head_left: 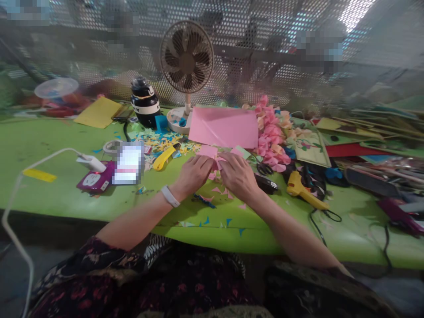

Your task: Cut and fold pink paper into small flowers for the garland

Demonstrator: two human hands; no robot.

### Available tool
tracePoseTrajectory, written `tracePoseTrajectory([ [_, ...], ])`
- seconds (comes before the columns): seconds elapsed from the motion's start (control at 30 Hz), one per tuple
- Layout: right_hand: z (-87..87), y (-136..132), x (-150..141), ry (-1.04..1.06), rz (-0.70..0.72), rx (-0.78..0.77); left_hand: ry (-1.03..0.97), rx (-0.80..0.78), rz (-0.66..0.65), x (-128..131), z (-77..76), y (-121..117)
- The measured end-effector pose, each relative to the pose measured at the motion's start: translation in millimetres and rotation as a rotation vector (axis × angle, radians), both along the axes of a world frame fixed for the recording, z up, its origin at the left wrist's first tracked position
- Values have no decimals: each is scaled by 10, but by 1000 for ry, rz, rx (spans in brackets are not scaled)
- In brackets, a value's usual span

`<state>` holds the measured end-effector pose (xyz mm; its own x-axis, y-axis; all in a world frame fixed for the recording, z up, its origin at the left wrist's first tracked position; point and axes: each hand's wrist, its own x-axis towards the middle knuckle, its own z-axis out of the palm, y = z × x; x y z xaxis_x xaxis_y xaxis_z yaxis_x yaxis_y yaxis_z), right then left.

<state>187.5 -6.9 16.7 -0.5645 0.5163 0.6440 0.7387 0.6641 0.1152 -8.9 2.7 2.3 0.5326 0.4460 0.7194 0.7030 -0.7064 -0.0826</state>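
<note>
My left hand (194, 172) and my right hand (237, 176) meet over the green table (49, 185), fingers closed together on a small pink paper piece (209, 151). A white band sits on my left wrist. Just behind the hands lies a large pink sheet of paper (223, 127). Pink and blue paper scraps (218, 191) lie under and in front of my hands.
A small desk fan (186, 66) stands at the back. Pink paper flowers (272, 134) pile at the right, with scissors (264, 168) and a yellow glue gun (303, 190). A yellow utility knife (164, 157), a phone (128, 164) and a charger lie left.
</note>
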Motion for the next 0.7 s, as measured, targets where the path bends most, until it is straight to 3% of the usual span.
tracePoseTrajectory([
  [0.27,9,-52,-63,-29,-30,-37,4,19,36,27,-31,-33],
  [0.47,28,-72,-60,-23,-20,32,-8,-2,5,11,21,-58],
  [0.6,50,-38,-29,67,-38,24,-208,-111,-76,-8,51,-38],
  [0.7,38,-10,-16,132,-24,-47,-462,-316,-210,5,19,-6],
])
